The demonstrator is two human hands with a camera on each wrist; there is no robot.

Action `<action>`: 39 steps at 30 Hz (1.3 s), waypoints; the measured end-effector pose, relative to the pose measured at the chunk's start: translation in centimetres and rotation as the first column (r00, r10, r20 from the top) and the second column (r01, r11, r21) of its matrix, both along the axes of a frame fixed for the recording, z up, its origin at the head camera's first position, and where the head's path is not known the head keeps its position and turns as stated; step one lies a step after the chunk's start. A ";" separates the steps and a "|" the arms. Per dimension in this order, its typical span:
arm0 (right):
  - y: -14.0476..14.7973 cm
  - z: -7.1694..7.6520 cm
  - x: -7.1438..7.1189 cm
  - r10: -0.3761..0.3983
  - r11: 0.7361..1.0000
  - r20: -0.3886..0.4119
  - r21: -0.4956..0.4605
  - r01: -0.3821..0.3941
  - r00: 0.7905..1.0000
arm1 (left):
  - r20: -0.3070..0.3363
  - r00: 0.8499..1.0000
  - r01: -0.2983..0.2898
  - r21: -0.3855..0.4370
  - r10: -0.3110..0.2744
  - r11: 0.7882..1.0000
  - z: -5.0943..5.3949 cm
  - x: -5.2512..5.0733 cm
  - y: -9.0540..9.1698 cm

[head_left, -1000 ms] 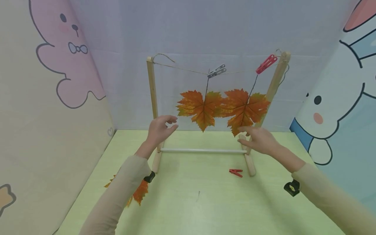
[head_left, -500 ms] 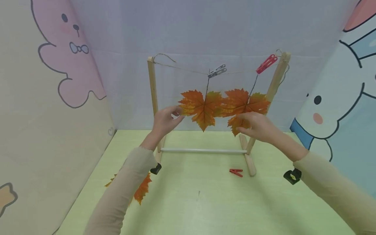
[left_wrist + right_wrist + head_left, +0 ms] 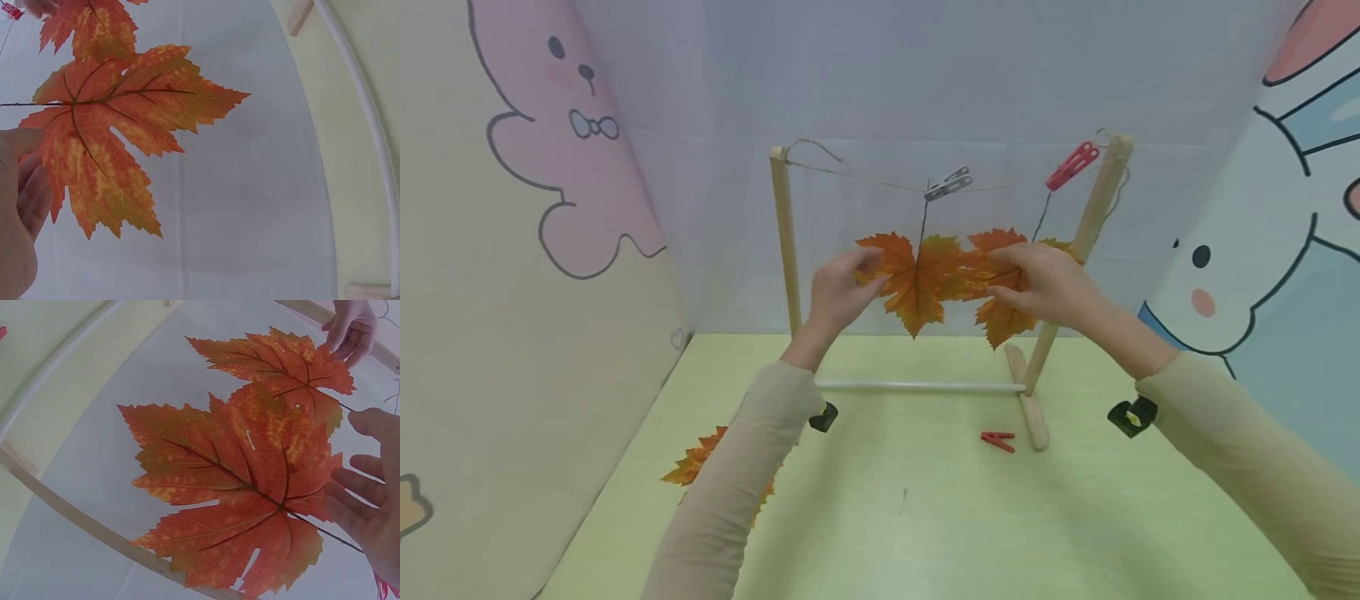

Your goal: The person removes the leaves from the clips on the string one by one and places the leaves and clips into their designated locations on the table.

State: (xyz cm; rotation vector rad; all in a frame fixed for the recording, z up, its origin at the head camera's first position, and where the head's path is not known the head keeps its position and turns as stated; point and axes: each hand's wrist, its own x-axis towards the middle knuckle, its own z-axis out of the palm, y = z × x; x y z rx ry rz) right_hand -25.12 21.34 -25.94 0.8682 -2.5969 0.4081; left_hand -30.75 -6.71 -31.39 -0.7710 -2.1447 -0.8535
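Note:
Two orange maple-type leaves hang by their stems from a string [image 3: 861, 177]. A grey clothespin [image 3: 948, 184] holds the left leaf [image 3: 916, 287]; a pink one [image 3: 1072, 166] holds the right leaf [image 3: 1000, 323]. At the left leaf's outer edge is my left hand [image 3: 838, 292], fingers loosely bent; in the left wrist view its thumb [image 3: 25, 140] overlaps the leaf's edge, and contact is unclear. My right hand [image 3: 1051, 283] is in front of the right leaf, hiding part of it. In the right wrist view its fingers [image 3: 356, 494] are spread beside the stem, gripping nothing.
The string spans two wooden posts [image 3: 786, 242], joined low down by a white rod [image 3: 917, 386]. A red clothespin [image 3: 997, 441] lies on the pale green table [image 3: 902, 542]. Another orange leaf [image 3: 692, 463] lies at left, partly behind my left sleeve. Cartoon-printed sheets surround the table.
Both hands have risen; the left also moved right to the left leaf's edge, and the right came up over the right leaf. Leaves and clothespins hang as before.

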 end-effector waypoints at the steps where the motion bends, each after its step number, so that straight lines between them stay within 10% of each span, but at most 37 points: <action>1: -0.1 0.2 -0.1 0.001 1.000 -0.006 -0.001 -0.001 1.000 | 0.007 1.000 -0.009 0.001 0.009 1.000 0.1 -0.1 0.1; 11: -1.0 2.9 -0.9 0.009 1.000 -0.026 -0.010 -0.010 1.000 | 0.086 0.995 -0.049 -0.029 0.051 0.998 2.0 -0.4 1.6; 22: -2.0 4.9 -1.9 0.067 0.997 -0.147 -0.036 -0.073 0.987 | 0.127 0.992 -0.038 0.123 0.022 0.992 3.1 -0.9 3.0; 39: -3.2 7.3 -2.3 -0.100 0.992 -0.162 -0.090 0.086 0.982 | 0.253 0.967 -0.061 0.142 0.024 0.988 4.2 -0.9 5.4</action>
